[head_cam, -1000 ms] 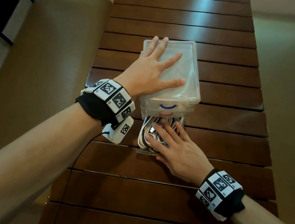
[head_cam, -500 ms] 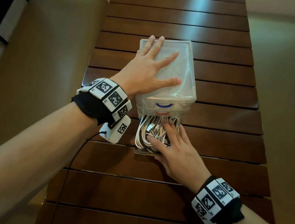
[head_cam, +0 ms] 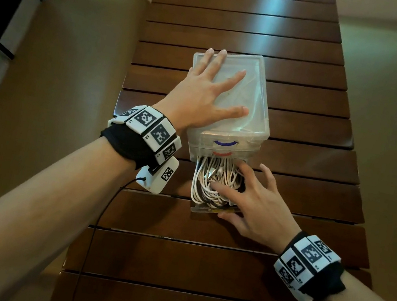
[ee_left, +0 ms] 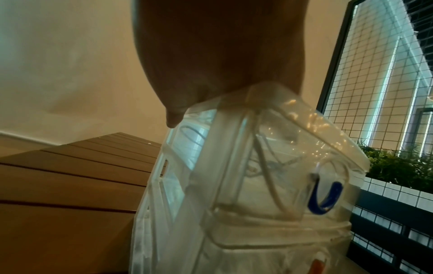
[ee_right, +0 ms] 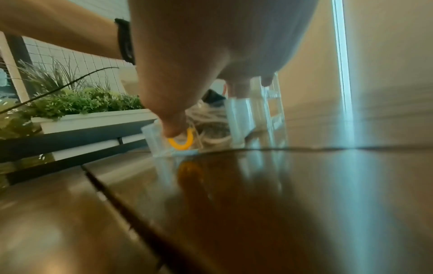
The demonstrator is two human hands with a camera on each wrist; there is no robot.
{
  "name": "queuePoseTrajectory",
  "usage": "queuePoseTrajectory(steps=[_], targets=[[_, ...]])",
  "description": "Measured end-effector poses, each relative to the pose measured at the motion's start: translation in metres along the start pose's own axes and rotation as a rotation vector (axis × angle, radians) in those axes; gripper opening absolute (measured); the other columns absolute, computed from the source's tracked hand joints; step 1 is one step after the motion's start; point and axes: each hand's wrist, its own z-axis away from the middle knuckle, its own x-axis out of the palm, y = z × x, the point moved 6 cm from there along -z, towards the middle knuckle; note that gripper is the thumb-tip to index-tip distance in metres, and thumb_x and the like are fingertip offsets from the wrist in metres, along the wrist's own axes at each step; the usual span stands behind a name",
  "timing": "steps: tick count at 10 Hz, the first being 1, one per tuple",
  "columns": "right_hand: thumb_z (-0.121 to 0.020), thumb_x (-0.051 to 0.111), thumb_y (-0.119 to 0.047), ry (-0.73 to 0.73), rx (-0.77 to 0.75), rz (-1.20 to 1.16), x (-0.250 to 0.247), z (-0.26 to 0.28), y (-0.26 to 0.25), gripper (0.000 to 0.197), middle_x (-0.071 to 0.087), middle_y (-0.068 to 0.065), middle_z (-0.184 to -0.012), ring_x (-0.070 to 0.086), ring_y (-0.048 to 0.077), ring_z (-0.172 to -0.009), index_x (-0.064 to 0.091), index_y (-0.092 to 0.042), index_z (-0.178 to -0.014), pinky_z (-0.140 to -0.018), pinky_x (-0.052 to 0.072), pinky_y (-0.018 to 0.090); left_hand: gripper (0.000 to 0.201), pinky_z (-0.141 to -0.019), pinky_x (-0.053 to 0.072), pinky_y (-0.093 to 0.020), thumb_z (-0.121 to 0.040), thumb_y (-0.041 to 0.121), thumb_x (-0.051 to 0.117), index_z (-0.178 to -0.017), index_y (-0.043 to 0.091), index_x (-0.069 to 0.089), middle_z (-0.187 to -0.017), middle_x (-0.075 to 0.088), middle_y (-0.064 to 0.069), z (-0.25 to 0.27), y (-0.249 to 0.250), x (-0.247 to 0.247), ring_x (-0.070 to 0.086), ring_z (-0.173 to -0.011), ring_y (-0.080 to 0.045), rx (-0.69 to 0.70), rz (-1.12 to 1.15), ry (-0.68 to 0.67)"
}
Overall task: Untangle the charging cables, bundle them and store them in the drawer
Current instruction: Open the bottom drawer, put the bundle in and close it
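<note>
With the left hand [head_cam: 201,98] flat on the box [head_cam: 258,102] and the right hand [head_cam: 254,201] spread flat on the cables [head_cam: 207,178], loops may catch as the drawer [head_cam: 204,209] shuts.

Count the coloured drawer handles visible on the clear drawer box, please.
3: blue handle on top, red handle just below it, yellow handle on the pulled-out bottom drawer.

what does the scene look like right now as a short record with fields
surface: dark brown slatted wooden table
container: clear plastic drawer unit, blue and red handles
open drawer: bottom clear drawer with yellow handle, pulled out
contents: coiled white charging cables
left hand: flat on unit top
right hand: fingers on cables, thumb at drawer front
</note>
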Motion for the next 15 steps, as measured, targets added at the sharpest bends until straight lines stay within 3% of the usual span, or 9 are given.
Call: queuePoseTrajectory(steps=[2, 5, 8, 9, 11, 12, 13, 14, 15], targets=[[-0.091, 0.049, -0.064, 0.025, 0.039, 0.074, 0.006, 0.005, -0.007, 0.06, 0.019, 0.027, -0.16, 0.033, 0.04, -0.144, 0.036, -0.042, -0.146, -0.117, 0.021, 0.062, 0.08, -0.124, 0.004, -0.056, -0.088, 0.075, 0.043, -0.156, 0.041, 0.019, -0.168, -0.009, -0.007, -0.002, 0.0, 0.002, -0.019, -0.152, -0.026, 0.006, 0.003, 0.0], [-0.088, 0.052, -0.066, -0.053, 0.024, 0.043, 0.002, -0.006, -0.004, 0.063, 0.019, 0.025, -0.161, 0.013, 0.039, -0.151, 0.031, -0.043, -0.143, -0.116, 0.02, 0.062, 0.08, -0.124, 0.003, -0.055, -0.088, 0.075, 0.043, -0.156, 0.04, 0.019, -0.168, -0.009, -0.007, 0.0, 0.001, 0.0, -0.018, -0.152, -0.026, 0.005, -0.007, 0.001], [-0.097, 0.045, -0.058, 0.039, -0.073, 0.066, 0.003, 0.002, 0.004, 0.058, 0.026, 0.026, -0.158, 0.032, 0.037, -0.145, 0.037, -0.037, -0.15, -0.121, 0.022, 0.053, 0.08, -0.123, 0.003, -0.056, -0.089, 0.074, 0.043, -0.156, 0.04, 0.018, -0.168, -0.01, -0.007, -0.001, 0.001, 0.001, -0.019, -0.152, -0.027, 0.003, -0.009, -0.003], [-0.099, 0.042, -0.056, 0.063, -0.009, 0.101, 0.009, 0.002, -0.002, 0.062, 0.018, 0.024, -0.162, 0.025, 0.037, -0.149, 0.028, -0.034, -0.155, -0.121, 0.021, 0.055, 0.079, -0.123, 0.003, -0.056, -0.089, 0.074, 0.044, -0.156, 0.04, 0.018, -0.167, -0.01, -0.008, -0.001, 0.001, 0.001, -0.019, -0.152, -0.027, 0.007, -0.008, 0.004], [-0.096, 0.049, -0.054, 0.101, 0.133, 0.043, 0.011, -0.002, -0.006, 0.058, 0.039, 0.018, -0.149, 0.041, 0.039, -0.127, 0.036, -0.037, -0.15, -0.098, 0.037, 0.05, 0.079, -0.123, 0.003, -0.057, -0.09, 0.073, 0.044, -0.157, 0.039, 0.018, -0.167, -0.01, -0.007, 0.0, 0.001, 0.001, -0.019, -0.152, -0.027, 0.009, -0.005, -0.001], [-0.088, 0.068, -0.045, 0.208, 0.081, 0.006, 0.002, -0.001, -0.011, 0.068, 0.036, 0.019, -0.15, 0.035, 0.04, -0.133, 0.04, -0.035, -0.149, -0.109, 0.032, 0.054, 0.08, -0.123, 0.004, -0.057, -0.089, 0.073, 0.044, -0.157, 0.039, 0.018, -0.167, -0.01, -0.007, 0.0, 0.002, 0.001, -0.019, -0.152, -0.027, 0.017, -0.005, -0.005], [-0.084, 0.065, -0.017, 0.162, -0.067, -0.002, -0.004, -0.01, -0.03, 0.087, 0.022, 0.02, -0.16, 0.022, 0.041, -0.145, 0.019, -0.033, -0.157, -0.117, 0.022, 0.055, 0.08, -0.124, 0.003, -0.056, -0.089, 0.073, 0.044, -0.157, 0.04, 0.017, -0.167, -0.011, -0.007, 0.001, 0.004, 0.002, -0.019, -0.152, -0.025, 0.022, -0.01, -0.016], [-0.085, 0.045, -0.004, -0.022, -0.121, -0.023, -0.001, -0.02, -0.049, 0.091, -0.002, 0.013, -0.167, -0.003, 0.041, -0.151, 0.0, -0.036, -0.158, -0.12, 0.016, 0.06, 0.081, -0.124, 0.002, -0.055, -0.089, 0.074, 0.043, -0.157, 0.04, 0.015, -0.167, -0.013, -0.007, 0.001, 0.006, 0.002, -0.02, -0.152, -0.025, 0.022, -0.02, -0.029], [-0.094, 0.053, -0.005, -0.13, -0.069, -0.036, 0.002, -0.026, -0.056, 0.092, -0.024, 0.004, -0.164, -0.023, 0.038, -0.148, -0.005, -0.037, -0.157, -0.119, 0.001, 0.06, 0.08, -0.124, 0.001, -0.055, -0.089, 0.073, 0.043, -0.157, 0.04, 0.014, -0.167, -0.013, -0.007, 0.002, 0.005, 0.001, -0.021, -0.152, -0.025, 0.018, -0.024, -0.034]])
